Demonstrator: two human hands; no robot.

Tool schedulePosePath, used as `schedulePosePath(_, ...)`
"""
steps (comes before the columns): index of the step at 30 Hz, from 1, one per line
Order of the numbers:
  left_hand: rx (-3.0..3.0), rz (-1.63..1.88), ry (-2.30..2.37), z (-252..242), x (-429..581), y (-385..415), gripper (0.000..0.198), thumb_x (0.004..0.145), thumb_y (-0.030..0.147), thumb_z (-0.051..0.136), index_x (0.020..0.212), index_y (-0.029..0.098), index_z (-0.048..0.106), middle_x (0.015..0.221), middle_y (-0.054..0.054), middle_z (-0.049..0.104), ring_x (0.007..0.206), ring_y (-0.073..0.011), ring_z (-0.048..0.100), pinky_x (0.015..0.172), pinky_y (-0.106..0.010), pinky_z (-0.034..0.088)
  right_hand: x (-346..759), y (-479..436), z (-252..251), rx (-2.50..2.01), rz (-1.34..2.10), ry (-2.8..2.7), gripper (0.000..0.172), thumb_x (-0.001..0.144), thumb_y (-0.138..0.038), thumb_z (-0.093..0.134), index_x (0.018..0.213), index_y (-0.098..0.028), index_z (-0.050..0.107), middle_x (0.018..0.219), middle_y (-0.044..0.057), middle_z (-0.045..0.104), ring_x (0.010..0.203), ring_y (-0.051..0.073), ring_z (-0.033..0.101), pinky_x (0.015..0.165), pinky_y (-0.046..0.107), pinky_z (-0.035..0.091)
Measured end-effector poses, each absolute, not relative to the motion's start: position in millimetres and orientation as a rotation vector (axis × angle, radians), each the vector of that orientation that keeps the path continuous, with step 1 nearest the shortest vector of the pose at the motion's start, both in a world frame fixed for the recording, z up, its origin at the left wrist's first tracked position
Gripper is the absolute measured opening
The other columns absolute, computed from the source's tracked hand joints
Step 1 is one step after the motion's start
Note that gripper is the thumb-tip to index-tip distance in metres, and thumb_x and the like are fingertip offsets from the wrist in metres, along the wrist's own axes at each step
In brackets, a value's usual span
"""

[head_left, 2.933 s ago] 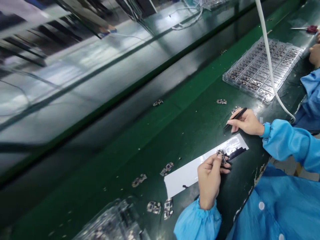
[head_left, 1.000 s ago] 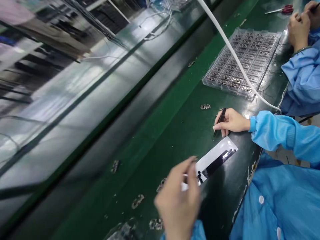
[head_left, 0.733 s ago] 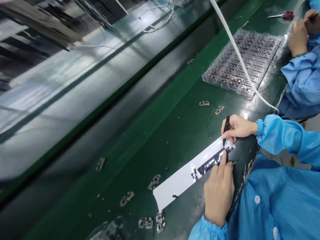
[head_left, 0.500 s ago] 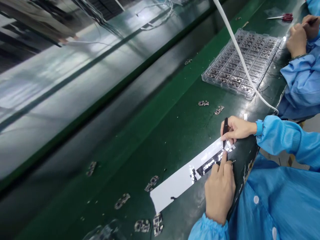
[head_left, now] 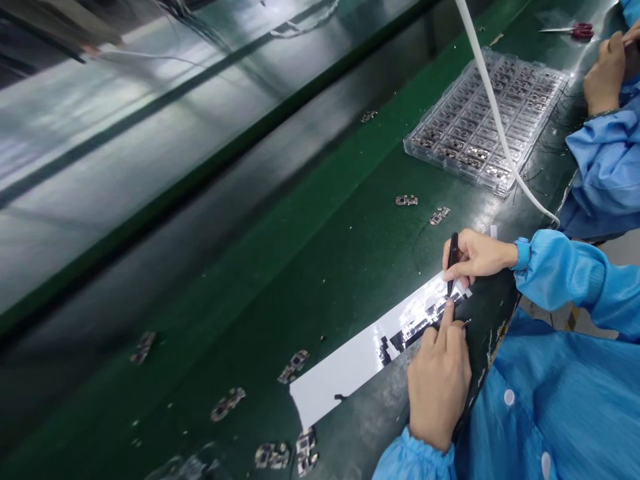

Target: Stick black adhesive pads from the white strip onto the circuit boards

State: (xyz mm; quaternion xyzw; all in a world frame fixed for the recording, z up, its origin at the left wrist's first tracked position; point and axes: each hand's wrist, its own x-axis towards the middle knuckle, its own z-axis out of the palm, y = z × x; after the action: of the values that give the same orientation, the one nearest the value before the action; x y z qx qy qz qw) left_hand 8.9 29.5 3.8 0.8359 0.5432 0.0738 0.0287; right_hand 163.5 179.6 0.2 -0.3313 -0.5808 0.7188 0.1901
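Observation:
My right hand (head_left: 477, 255) pinches black tweezers (head_left: 453, 257), their tip pointing down at the upper right end of a white backing strip (head_left: 340, 370). Glossy black pieces of film (head_left: 415, 327) lie in a row along that strip. My left hand (head_left: 440, 380) is palm down, its index fingertip pressed on the strip right by the tweezer tip. The other left fingers are curled under. A small shiny bit (head_left: 467, 324) pokes out beside them; what they hold, if anything, is hidden.
Small circuit boards (head_left: 229, 404) lie scattered on the green table (head_left: 280, 293). A compartmented clear tray (head_left: 435, 155) full of boards stands beyond, crossed by a white cable (head_left: 493, 107). Red-handled scissors (head_left: 583, 31) lie farther off. A co-worker's hand (head_left: 604, 77) is at right.
The view has shifted slightly, so the boards and the strip's near end appear farther left. Both hands and the tweezers keep almost the same place on the strip.

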Motion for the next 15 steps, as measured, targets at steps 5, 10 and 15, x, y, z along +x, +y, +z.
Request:
schedulePosePath(5, 2.510, 0.283, 1.665, 2.6, 9.4, 29.4, 0.016, 0.087, 0.015, 0.046, 0.083, 0.017, 0.061, 0.126, -0.010, 0.059, 0.068, -0.0197, 0.056, 0.056, -0.032, 0.046, 162.0, 178.0, 0.9, -0.923, 2.007, -1.572, 0.032, 0.063, -0.034, 0.077, 0.068, -0.011, 0.055, 0.044, -0.004, 0.057, 0.034, 0.008, 0.054, 0.034, 0.016, 0.046)
schedulePosePath(10, 1.853, 0.778, 1.688, 8.3, -3.3, 35.9, 0.018, 0.088, 0.024, 0.050, 0.090, 0.017, 0.066, 0.105, -0.009, 0.069, 0.080, -0.0186, 0.063, 0.071, -0.030, 0.050, 162.3, 182.1, 2.1, -0.969, 1.949, -1.333, 0.039, 0.060, -0.039, 0.079, 0.069, -0.011, 0.054, 0.044, -0.002, 0.060, 0.036, 0.011, 0.058, 0.034, 0.017, 0.048)
schedulePosePath(15, 0.833, 1.042, 1.674, 9.7, -18.0, 47.8, 0.030, 0.075, 0.040, 0.067, 0.090, 0.014, 0.069, 0.052, 0.004, 0.053, 0.045, -0.0084, 0.046, 0.044, -0.020, 0.039, 151.9, 179.7, 6.0, -0.954, 1.950, -1.113, 0.045, 0.054, -0.044, 0.081, 0.067, -0.011, 0.054, 0.046, -0.001, 0.062, 0.035, 0.011, 0.058, 0.031, 0.016, 0.046)
